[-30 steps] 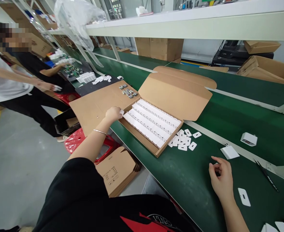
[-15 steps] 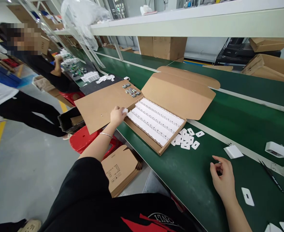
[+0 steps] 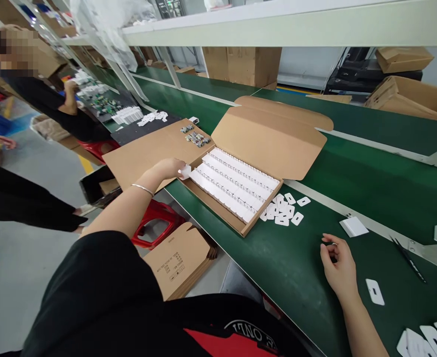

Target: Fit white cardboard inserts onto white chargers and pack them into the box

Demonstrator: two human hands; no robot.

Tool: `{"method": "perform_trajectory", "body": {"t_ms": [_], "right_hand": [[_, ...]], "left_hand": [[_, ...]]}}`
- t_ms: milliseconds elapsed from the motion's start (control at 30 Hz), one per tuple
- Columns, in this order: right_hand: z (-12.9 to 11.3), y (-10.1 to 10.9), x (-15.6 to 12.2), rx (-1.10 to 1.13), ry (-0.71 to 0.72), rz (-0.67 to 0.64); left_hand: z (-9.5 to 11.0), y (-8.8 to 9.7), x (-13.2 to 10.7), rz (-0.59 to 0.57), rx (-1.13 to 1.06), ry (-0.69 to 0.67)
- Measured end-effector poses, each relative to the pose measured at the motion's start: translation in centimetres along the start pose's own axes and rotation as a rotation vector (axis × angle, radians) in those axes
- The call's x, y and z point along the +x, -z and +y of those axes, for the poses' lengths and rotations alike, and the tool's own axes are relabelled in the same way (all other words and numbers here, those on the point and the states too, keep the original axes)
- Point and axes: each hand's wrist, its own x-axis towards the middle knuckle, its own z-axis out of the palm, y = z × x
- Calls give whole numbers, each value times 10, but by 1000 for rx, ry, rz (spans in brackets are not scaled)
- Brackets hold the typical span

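My left hand (image 3: 168, 169) is closed with its fingertips on a small white plastic piece (image 3: 185, 172). It holds the piece at the left corner of an opened cardboard box (image 3: 211, 208). Inside the box lie close rows of white plastic parts (image 3: 237, 183). My right hand (image 3: 339, 265) rests on the green table with fingers loosely curled, thumb and forefinger apart and nothing seen between them. Close by are a white block (image 3: 354, 226) and a flat white plate with a slot (image 3: 375, 292). More slotted plates (image 3: 283, 210) are heaped beside the box.
Black tweezers (image 3: 408, 259) and a pile of white plates (image 3: 426, 342) lie at the right. Small electronic parts (image 3: 198, 139) sit on the cardboard flap (image 3: 144, 153). Below are a red stool (image 3: 161, 223) and stacked flat cartons (image 3: 177, 260). A co-worker (image 3: 51, 101) sits at the far left.
The view has turned slightly right. My left forearm has swung lower, and the white piece shows more plainly at the box corner. The right hand has hardly moved.
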Motion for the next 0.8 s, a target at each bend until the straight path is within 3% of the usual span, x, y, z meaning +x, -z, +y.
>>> {"method": "perform_trajectory", "body": {"t_ms": [267, 600, 800], "right_hand": [[2, -1, 0, -7, -46, -41], [2, -1, 0, -18, -43, -34], [1, 0, -1, -25, -62, -35]], "left_hand": [[-1, -7, 5, -42, 84, -15], [22, 0, 19, -79, 174, -5], [22, 3, 18, -126, 221, -70]]}}
